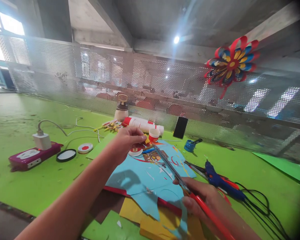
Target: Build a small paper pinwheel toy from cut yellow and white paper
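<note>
While the left grip (127,139) pinches a yellow scrap (147,139), right grip (212,196) wrapped around red-handled scissors (170,165), blue paper (130,178) below.

A handicraft workroom in a concrete building. Bare concrete beams (110,23) and a bright lamp (176,40) lie overhead; a window (11,24) admits light at the upper left. A perforated metal screen (102,66) runs along the far edge of the green-topped bench (40,185). Craft use is shown by the layered coloured paper at mid-bench, chiefly a blue sheet (137,176) strewn with offcuts, by red-handled scissors (198,201) above it, and by a glue gun (220,181) to its right. A multicoloured looped flower (232,64) appears before the screen.
</note>
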Demonstrator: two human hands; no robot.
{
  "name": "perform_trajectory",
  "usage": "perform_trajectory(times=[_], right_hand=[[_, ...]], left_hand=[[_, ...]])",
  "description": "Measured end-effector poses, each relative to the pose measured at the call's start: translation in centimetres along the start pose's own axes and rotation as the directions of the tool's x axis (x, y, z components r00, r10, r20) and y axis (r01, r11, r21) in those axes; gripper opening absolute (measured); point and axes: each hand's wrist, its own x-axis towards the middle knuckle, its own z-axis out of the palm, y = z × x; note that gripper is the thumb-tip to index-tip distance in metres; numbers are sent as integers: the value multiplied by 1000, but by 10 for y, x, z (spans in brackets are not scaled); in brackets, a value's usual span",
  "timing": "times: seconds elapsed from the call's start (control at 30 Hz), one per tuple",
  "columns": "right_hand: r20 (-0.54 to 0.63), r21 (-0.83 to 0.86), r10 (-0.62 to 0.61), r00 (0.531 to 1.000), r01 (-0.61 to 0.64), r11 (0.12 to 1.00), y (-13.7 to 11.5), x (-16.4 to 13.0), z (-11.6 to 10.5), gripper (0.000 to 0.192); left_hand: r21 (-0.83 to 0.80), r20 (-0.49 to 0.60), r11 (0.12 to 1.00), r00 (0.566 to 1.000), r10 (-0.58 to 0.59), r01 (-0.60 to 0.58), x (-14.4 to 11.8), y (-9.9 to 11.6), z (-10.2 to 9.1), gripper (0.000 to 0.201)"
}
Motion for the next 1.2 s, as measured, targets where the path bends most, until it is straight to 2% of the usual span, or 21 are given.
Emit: perform_trajectory(times=[0.13,0.23,0.4,0.53,0.7,0.9,1.07,1.2], right_hand=[[46,30,-4,999,3,1000,-3,1,1,45],[2,56,-9,1000,9,998,-5,0,3,47],[13,-5,-27,1000,27,1000,-3,-1,4,49],[-60,-6,-3,998,3,1000,-2,0,6,50],[-10,2,-16,1000,16,1000,0,1,8,47],[-166,59,39,985,-30,998,4,-2,16,47],[-77,-5,0,997,0,1000,9,-1,15,49],[-191,1,12,981,-12,1000,9,-1,20,54]], left_hand=[[-8,-9,1000,1000,9,-9,0,-2,1,18],[-40,-16,999,1000,5,-6,0,-4,2,18],[-160,20,987,1000,-23,26,-2,-7,6,17],[-217,12,975,999,-39,40,-4,-9,10,16],[-247,-23,968,998,-59,52,-5,-12,14,13],[-280,-37,959,998,-60,47,-6,-13,16,13],[-288,-41,957,998,-53,39,-7,-13,17,14],[-292,-45,956,997,-55,40,-7,-14,18,15]])
